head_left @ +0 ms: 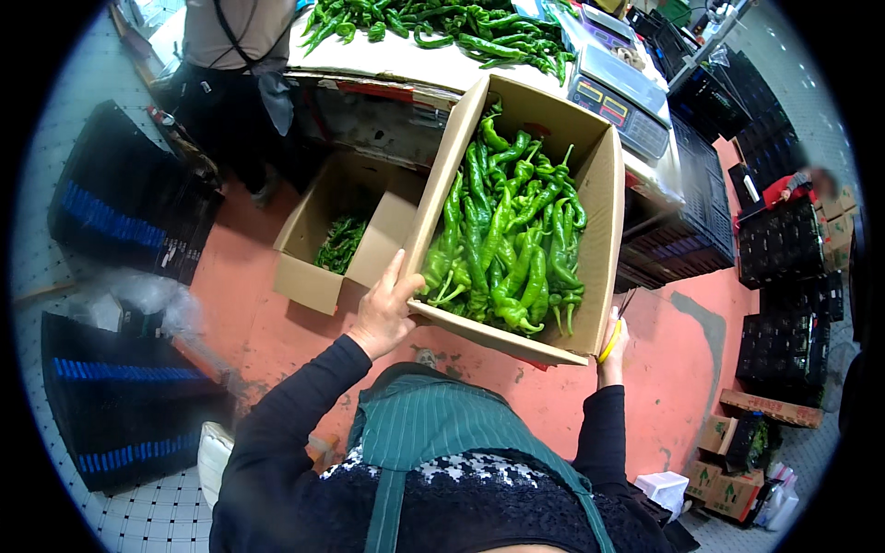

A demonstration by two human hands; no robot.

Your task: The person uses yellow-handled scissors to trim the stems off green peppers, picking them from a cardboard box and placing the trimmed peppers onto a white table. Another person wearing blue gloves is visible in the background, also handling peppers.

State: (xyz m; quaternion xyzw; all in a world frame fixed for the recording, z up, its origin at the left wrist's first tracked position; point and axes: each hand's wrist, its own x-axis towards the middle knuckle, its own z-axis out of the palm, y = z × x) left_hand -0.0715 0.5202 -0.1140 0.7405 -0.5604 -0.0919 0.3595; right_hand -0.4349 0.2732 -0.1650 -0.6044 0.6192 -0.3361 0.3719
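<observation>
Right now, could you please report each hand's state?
Left hand: gripping the near left corner of the cardboard box.
Right hand: holding yellow-handled scissors at the box's near right corner.

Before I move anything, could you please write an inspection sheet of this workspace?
Surface: white table with loose peppers and a scale.
Job's things: open cardboard box of green peppers; yellow-handled scissors.
Clutter: second open carton on the floor, green produce inside.
Grips: left hand on the box's near left corner; right hand at its near right corner with the scissors, fingers partly hidden.
Cables: nothing seen.
Surroundings: black crates stacked at right; one person at upper left, another at far right.
</observation>
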